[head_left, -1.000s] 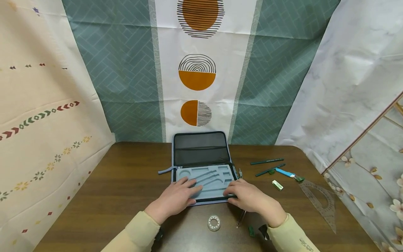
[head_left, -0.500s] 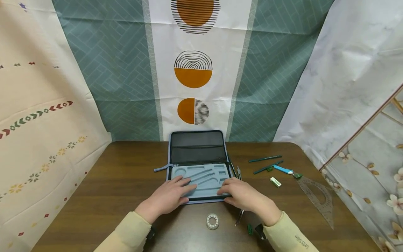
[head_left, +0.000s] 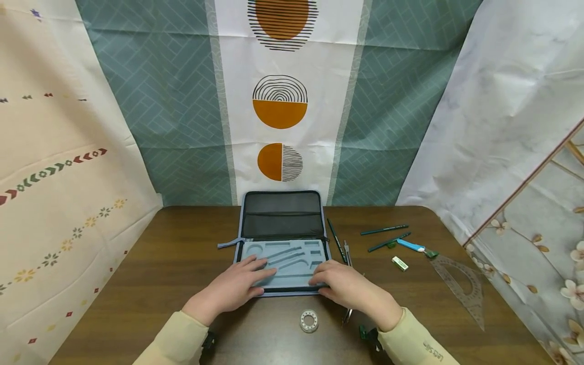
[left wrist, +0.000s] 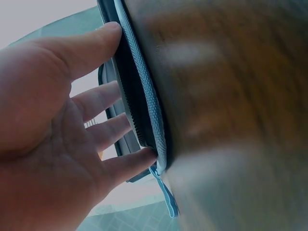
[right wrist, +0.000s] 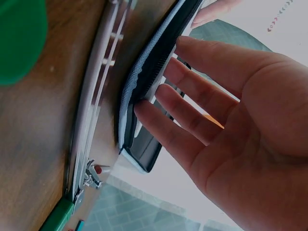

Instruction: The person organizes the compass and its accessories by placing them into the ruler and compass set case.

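Note:
A zippered case [head_left: 282, 205] lies unfolded on the table, its dark mesh-lined lid leaning back. Its pale blue molded tray [head_left: 292, 280] has recesses of several shapes with nothing in them. My left hand [head_left: 230, 286] rests on the tray's front left part, fingers spread and thumb at the front edge. On the front right corner lies my right hand [head_left: 347, 286], fingers relaxed and lightly bent. In the left wrist view the fingers [left wrist: 108, 132] touch the case's zipper edge. The right wrist view shows the right fingertips [right wrist: 144, 108] along the opposite side.
Right of the case lie a dark pencil [head_left: 335, 237] and a metal compass [head_left: 348, 253]. A white ring-shaped roll [head_left: 308, 328] sits in front. Farther right are two pencils [head_left: 384, 230], an eraser [head_left: 400, 263], a blue-handled tool [head_left: 410, 246] and a clear set square [head_left: 461, 286].
The case has slid slightly left across the table with both hands on it. The pencil at its right side now shows fully, apart from the case. The view has also shifted a little.

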`<state>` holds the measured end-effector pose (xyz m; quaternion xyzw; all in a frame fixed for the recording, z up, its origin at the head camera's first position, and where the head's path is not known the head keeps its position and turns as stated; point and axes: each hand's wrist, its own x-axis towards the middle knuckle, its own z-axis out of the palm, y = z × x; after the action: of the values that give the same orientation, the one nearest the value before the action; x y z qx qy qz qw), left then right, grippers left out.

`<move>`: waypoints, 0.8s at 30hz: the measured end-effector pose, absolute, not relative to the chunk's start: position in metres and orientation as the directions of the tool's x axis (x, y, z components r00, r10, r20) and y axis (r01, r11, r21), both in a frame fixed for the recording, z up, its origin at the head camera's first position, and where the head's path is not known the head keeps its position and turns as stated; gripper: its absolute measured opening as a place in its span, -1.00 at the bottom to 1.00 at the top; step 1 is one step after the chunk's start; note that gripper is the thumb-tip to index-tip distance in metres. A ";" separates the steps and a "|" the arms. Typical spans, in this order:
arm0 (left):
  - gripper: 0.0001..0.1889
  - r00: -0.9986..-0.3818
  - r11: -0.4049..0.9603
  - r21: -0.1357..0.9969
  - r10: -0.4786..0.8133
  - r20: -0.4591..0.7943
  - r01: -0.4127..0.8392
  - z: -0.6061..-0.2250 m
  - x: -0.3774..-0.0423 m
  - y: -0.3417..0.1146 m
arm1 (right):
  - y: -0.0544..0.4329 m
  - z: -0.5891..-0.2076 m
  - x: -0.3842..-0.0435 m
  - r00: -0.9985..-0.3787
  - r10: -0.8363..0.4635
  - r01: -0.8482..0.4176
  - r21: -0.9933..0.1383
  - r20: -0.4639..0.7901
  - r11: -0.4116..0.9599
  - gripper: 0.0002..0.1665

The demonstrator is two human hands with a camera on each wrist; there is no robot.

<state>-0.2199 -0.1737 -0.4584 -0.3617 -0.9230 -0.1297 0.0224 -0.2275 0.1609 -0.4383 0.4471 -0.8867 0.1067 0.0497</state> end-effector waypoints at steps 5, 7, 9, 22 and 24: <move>-0.47 -0.750 0.717 0.224 0.647 0.140 0.660 -0.458 -0.218 -0.176 | 0.158 -0.440 -0.227 -0.596 -0.778 -0.803 -0.136 0.199 0.580 -0.67; -0.48 -0.758 0.723 0.231 0.637 0.138 0.650 -0.457 -0.215 -0.177 | 0.158 -0.441 -0.227 -0.595 -0.776 -0.804 -0.127 0.209 0.582 -0.65; -0.48 -0.766 0.730 0.235 0.627 0.143 0.642 -0.455 -0.213 -0.179 | 0.158 -0.441 -0.228 -0.593 -0.775 -0.804 -0.118 0.216 0.583 -0.64; -0.51 -0.832 0.811 0.191 0.525 0.180 0.553 -0.453 -0.202 -0.200 | 0.157 -0.440 -0.228 -0.603 -0.773 -0.797 -0.122 0.197 0.591 -0.61; -0.53 -0.823 0.809 0.167 0.533 0.199 0.564 -0.455 -0.200 -0.202 | 0.157 -0.440 -0.228 -0.601 -0.776 -0.799 -0.124 0.193 0.588 -0.60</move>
<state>-0.2004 -0.2024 -0.4546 -0.2892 -0.9483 -0.1097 0.0712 -0.2282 0.1568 -0.4395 0.4427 -0.8892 0.0992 0.0592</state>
